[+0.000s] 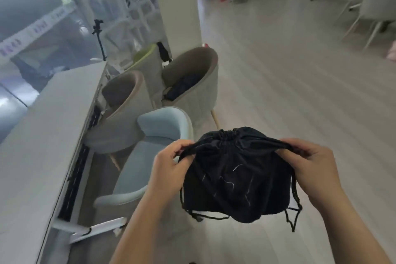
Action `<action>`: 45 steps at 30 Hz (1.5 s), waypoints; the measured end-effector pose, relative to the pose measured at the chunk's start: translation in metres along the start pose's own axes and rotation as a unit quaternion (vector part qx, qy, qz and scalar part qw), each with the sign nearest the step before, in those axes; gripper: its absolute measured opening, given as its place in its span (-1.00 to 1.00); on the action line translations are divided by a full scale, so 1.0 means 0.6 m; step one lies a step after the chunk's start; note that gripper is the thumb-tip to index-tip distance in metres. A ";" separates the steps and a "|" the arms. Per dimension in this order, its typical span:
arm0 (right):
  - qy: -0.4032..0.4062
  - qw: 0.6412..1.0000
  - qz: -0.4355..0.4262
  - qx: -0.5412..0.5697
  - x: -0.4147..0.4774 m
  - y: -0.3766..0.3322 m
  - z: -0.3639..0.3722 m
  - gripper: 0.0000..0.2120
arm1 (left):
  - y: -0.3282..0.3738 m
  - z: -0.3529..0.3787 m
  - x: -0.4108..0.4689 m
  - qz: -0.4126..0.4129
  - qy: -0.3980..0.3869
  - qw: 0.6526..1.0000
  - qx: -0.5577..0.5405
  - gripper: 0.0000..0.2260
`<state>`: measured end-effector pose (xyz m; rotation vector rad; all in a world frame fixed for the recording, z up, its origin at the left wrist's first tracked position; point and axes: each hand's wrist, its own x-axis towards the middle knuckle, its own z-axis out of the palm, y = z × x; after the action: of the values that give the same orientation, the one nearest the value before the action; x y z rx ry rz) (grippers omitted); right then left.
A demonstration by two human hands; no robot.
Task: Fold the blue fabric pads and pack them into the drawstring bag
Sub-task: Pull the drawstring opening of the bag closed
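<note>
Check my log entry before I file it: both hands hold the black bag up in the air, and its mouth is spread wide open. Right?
Not quite. The head view shows the bag with its mouth cinched shut, gathered at the top. The rest stands: the left hand and right hand hold it up in the air.

My only view is the head camera, worn high and tilted forward and down, close over both hands [240, 169], with the floor [289, 83] stretching away beyond.

No text could be read. The white banner [32, 32] outside the window carried coloured characters too blurred to make out, and the black drawstring bag [235, 178] bore only faint pale marks.
</note>
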<state>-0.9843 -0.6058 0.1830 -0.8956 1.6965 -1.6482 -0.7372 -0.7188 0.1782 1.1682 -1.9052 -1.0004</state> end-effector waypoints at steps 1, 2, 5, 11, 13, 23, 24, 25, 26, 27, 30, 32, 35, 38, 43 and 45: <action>0.019 1.000 0.007 0.000 0.024 0.009 -0.023 -0.69 | 0.007 0.029 0.031 0.007 -0.014 1.000 -0.006 -0.74; 0.039 0.999 0.013 0.002 0.049 0.017 -0.045 -0.68 | 0.012 0.058 0.064 0.015 -0.025 1.000 -0.012 -0.74; 0.090 0.996 0.021 -0.008 0.138 0.037 -0.100 -0.66 | 0.023 0.147 0.169 0.029 -0.065 0.997 -0.029 -0.71; 0.149 0.988 0.020 -0.046 0.358 0.029 -0.181 -0.60 | 0.036 0.317 0.435 0.033 -0.119 0.986 -0.109 -0.73; 0.180 0.982 0.027 -0.058 0.427 0.012 -0.202 -0.59 | 0.062 0.360 0.521 0.030 -0.156 0.980 -0.116 -0.73; 0.304 0.952 0.020 -0.035 0.755 0.018 -0.322 -0.67 | 0.160 0.594 0.900 0.070 -0.232 0.961 -0.130 -0.70; 0.304 0.952 0.028 -0.031 0.796 0.032 -0.336 -0.69 | 0.160 0.624 0.937 0.067 -0.234 0.961 -0.129 -0.69; 0.301 0.952 0.037 -0.030 0.832 0.045 -0.347 -0.72 | 0.159 0.649 0.965 0.058 -0.234 0.962 -0.128 -0.68; 0.298 0.953 0.045 -0.026 0.878 0.060 -0.362 -0.75 | 0.157 0.679 1.001 0.047 -0.233 0.963 -0.130 -0.68; 0.294 0.954 0.052 -0.021 0.924 0.074 -0.375 -0.76 | 0.155 0.708 1.035 0.036 -0.232 0.963 -0.129 -0.67; 0.284 0.956 0.071 0.003 1.068 0.098 -0.412 -0.74 | 0.164 0.777 1.141 0.007 -0.230 0.967 -0.108 -0.66; 0.267 0.960 0.087 0.022 1.171 0.099 -0.432 -0.72 | 0.179 0.806 1.218 -0.017 -0.216 0.971 -0.101 -0.63; 0.219 0.972 0.085 0.024 1.333 0.091 -0.450 -0.75 | 0.196 0.838 1.339 -0.040 -0.176 0.976 -0.124 -0.59; 0.198 0.977 0.079 0.016 1.482 0.095 -0.445 -0.80 | 0.189 0.870 1.455 -0.044 -0.132 0.982 -0.124 -0.58; 0.181 0.981 0.072 0.001 1.721 0.130 -0.434 -0.82 | 0.160 0.934 1.658 -0.051 -0.102 0.986 -0.123 -0.59; 0.179 0.981 0.069 -0.005 1.824 0.139 -0.425 -0.80 | 0.151 0.965 1.757 -0.051 -0.100 0.986 -0.125 -0.61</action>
<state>-1.8405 -1.3376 0.1485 -0.4892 1.9557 -1.7858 -1.6469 -1.5099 0.1431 1.0600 -1.8185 -1.4157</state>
